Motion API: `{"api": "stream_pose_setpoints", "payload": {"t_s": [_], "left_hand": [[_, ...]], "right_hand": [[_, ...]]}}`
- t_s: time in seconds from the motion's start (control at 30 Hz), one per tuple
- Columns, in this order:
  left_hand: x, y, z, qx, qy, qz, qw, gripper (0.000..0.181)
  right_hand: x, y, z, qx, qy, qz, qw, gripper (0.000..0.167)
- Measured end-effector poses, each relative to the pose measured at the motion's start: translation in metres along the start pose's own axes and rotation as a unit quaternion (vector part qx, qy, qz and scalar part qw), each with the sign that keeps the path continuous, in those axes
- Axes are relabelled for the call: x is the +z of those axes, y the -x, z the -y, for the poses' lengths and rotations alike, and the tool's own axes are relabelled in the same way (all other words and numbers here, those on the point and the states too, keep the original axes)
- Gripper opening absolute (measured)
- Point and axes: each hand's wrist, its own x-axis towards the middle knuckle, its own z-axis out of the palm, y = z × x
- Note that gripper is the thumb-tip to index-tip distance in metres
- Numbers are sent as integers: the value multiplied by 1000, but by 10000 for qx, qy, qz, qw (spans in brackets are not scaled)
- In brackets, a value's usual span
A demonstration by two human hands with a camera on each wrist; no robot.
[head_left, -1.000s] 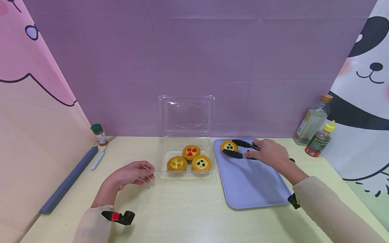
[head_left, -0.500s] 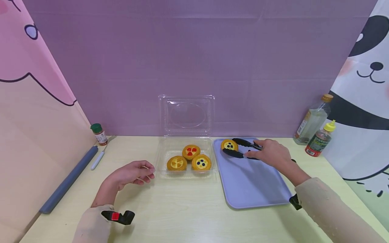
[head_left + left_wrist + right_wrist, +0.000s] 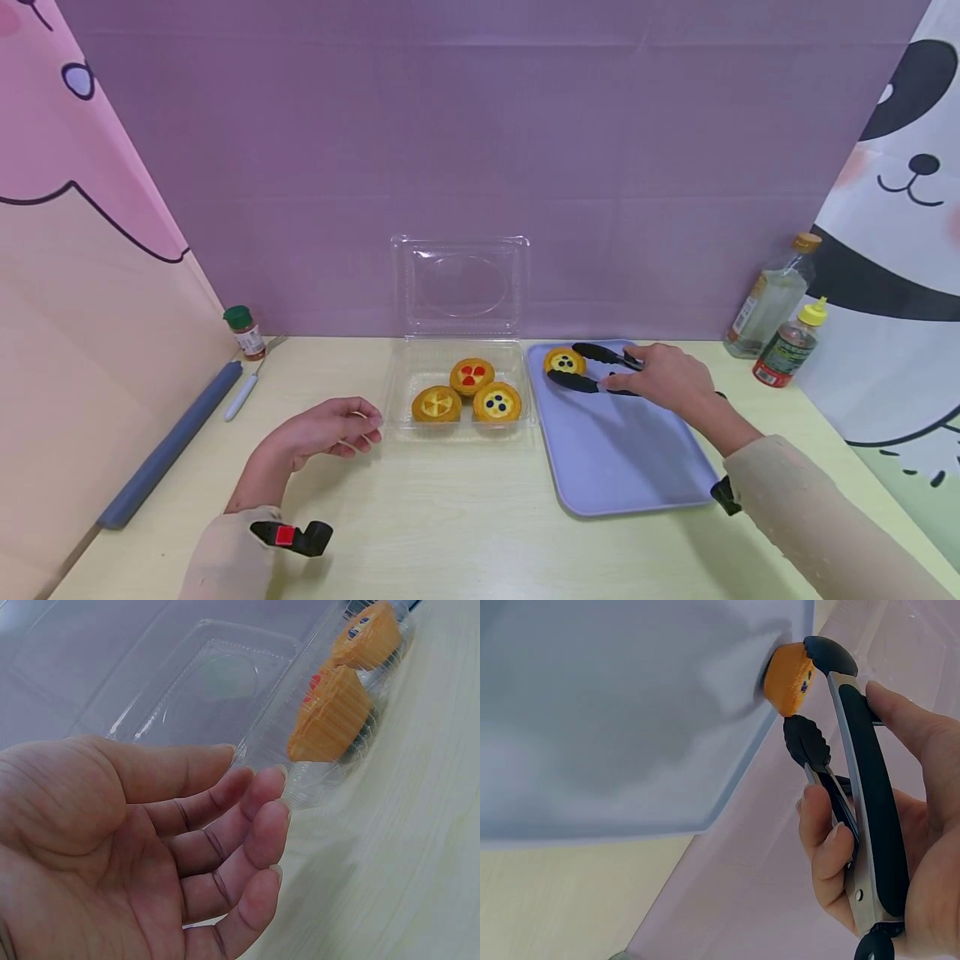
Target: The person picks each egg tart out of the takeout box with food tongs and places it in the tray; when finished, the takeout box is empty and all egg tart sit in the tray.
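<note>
My right hand (image 3: 667,379) grips black-and-silver tongs (image 3: 588,382) over the lilac tray (image 3: 622,467). The two tong heads stand on either side of an egg tart (image 3: 565,362) with dark blue dots, at the tray's far left corner. In the right wrist view, both heads meet the sides of the tart (image 3: 789,679). My left hand (image 3: 330,429) is at the left edge of a clear plastic container (image 3: 405,375), where thumb and index finger pinch its rim. Inside sit three tarts: one red-topped (image 3: 472,377), one blue-dotted (image 3: 497,402), one with yellow wedges (image 3: 437,404).
The container's lid (image 3: 461,287) stands raised against the purple backdrop. To the left lie a grey-blue rod (image 3: 172,446) and a white-handled utensil (image 3: 242,397), beside a green-capped jar (image 3: 246,333). A tall bottle (image 3: 772,300) and a yellow-capped bottle (image 3: 791,343) stand at right.
The tongs and the tart between them have shifted very slightly left. My left hand and the container have not moved.
</note>
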Motion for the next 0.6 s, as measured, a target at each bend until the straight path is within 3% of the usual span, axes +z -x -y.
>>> {"api": "stream_pose_setpoints", "payload": {"t_s": [0.33, 0.6], "left_hand": [[0, 0, 0, 32, 18, -6, 10000, 32], [1, 1, -1, 51, 52, -19, 10000, 31]], "right_hand": [[-7, 1, 1, -159, -109, -192, 9996, 92], [-23, 13, 3, -253, -215, -375, 9987, 97]]}}
